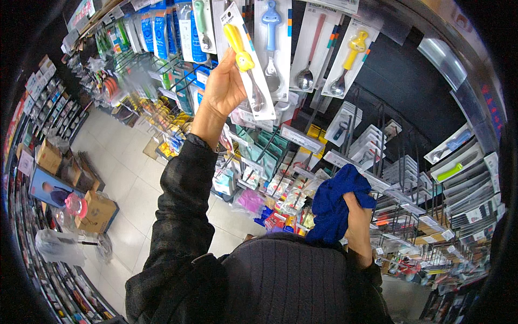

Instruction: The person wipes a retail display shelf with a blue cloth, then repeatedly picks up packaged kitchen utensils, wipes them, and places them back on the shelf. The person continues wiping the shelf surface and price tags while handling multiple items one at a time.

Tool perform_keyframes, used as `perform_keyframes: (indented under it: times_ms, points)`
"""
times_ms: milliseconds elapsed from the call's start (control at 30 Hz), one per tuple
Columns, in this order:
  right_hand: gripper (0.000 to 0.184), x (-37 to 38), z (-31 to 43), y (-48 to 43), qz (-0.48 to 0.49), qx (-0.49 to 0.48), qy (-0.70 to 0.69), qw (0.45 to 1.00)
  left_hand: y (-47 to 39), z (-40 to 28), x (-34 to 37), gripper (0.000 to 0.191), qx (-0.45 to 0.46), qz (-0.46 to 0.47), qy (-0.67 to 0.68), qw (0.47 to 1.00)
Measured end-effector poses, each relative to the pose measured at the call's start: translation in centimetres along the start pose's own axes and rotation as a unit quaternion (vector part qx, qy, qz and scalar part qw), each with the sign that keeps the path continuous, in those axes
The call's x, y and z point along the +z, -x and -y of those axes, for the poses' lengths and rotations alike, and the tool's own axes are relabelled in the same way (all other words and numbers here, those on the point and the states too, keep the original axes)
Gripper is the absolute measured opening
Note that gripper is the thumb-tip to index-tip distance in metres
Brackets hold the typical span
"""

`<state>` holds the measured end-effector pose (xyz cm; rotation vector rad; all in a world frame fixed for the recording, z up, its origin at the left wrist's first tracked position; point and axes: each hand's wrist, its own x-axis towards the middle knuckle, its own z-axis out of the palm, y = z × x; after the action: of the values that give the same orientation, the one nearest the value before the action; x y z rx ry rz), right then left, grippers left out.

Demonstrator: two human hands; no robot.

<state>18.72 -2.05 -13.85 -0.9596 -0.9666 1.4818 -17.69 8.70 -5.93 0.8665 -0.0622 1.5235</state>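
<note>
A carded spoon with a yellow animal-shaped handle [244, 60] is pinched by its left edge between the thumb and fingers of my left hand [227, 83], raised at the top middle. Just right of it hang a carded spoon with a blue handle [271, 38], one with a long pinkish handle [315, 44] and another with a yellow handle [354, 52]. Lower right, my right hand [358, 220] grips a crumpled dark blue cloth [338, 204], its thumb lying over the fabric.
Wire display hooks with price tags [301, 139] and packaged goods stand close below and between my hands. More hooked kitchenware [457, 172] fills the right. On the tiled floor [131, 198] at left are cardboard boxes [96, 212] and a clear plastic bag [56, 245].
</note>
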Motion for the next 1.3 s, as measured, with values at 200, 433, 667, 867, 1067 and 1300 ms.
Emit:
perform_keyframes:
  times_ms: [200, 433, 667, 867, 1067, 1300]
  points:
    - [0.008, 1.4, 0.5, 0.2, 0.027, -0.034, 0.022, 0.999, 0.4, 0.0, 0.0, 0.034, -0.017, 0.008, 0.051, 0.999]
    - [0.004, 1.8, 0.7, 0.2, 0.026, -0.025, 0.007, 0.999, 1.0, -0.1, 0.7, 0.038, 0.019, -0.012, 0.0, 1.0]
    - [0.005, 0.8, -0.1, 0.0, 0.017, -0.03, 0.03, 0.999, 0.8, 0.2, 1.5, 0.038, 0.033, -0.045, -0.086, 0.995]
    - [0.01, -0.2, -0.7, -0.2, 0.014, -0.011, 0.012, 1.0, 0.8, 0.6, 2.6, 0.036, 0.062, -0.103, -0.156, 0.98]
    - [0.01, -0.5, -0.8, -0.2, 0.01, -0.006, 0.002, 1.0, 0.5, 0.9, 2.8, 0.033, 0.068, -0.122, -0.184, 0.973]
    - [0.009, -0.5, -0.7, -0.3, 0.012, -0.009, 0.005, 1.0, 0.7, 1.0, 3.7, 0.031, 0.071, -0.126, -0.207, 0.968]
